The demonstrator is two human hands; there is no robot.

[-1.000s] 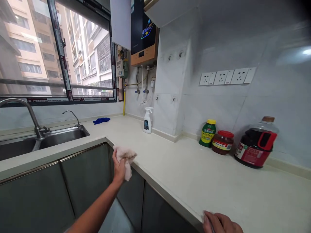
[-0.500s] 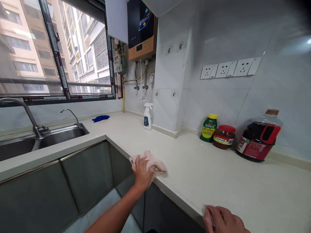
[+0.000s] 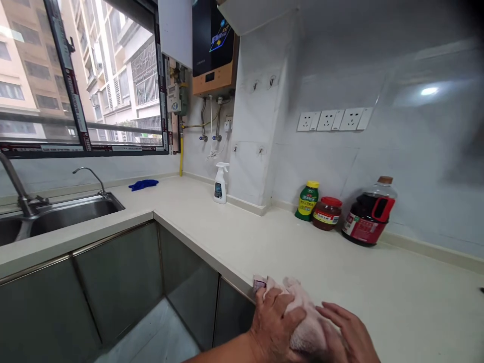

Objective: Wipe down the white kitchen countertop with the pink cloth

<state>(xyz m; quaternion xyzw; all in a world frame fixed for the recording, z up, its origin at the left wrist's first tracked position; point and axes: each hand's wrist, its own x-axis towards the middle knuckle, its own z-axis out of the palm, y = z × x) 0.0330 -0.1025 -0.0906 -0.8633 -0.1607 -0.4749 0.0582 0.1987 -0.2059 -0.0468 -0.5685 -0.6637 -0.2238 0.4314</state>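
Note:
A crumpled pale pink cloth (image 3: 308, 322) lies at the front edge of the counter in the lower middle of the head view. My left hand (image 3: 278, 320) is closed on its left side, fingers bent over the fabric. From the right, my right hand (image 3: 351, 333) meets the other end of the cloth, its fingers curled against it. Part of the right thumb and the cloth's underside are hidden. A small printed tag (image 3: 259, 285) pokes out at the cloth's upper left corner.
Along the wall stand a green bottle with yellow cap (image 3: 307, 201), a red-lidded jar (image 3: 327, 214) and a large dark-liquid jug (image 3: 367, 214). Farther back are a white spray bottle (image 3: 220, 184) and a blue cloth-like item (image 3: 143, 185). A steel sink (image 3: 75, 214) is at left.
My left hand has drawn the cloth along the counter edge, toward me and to the right. My right hand, earlier at the edge apart from it, now touches the cloth. The view has turned slightly right.

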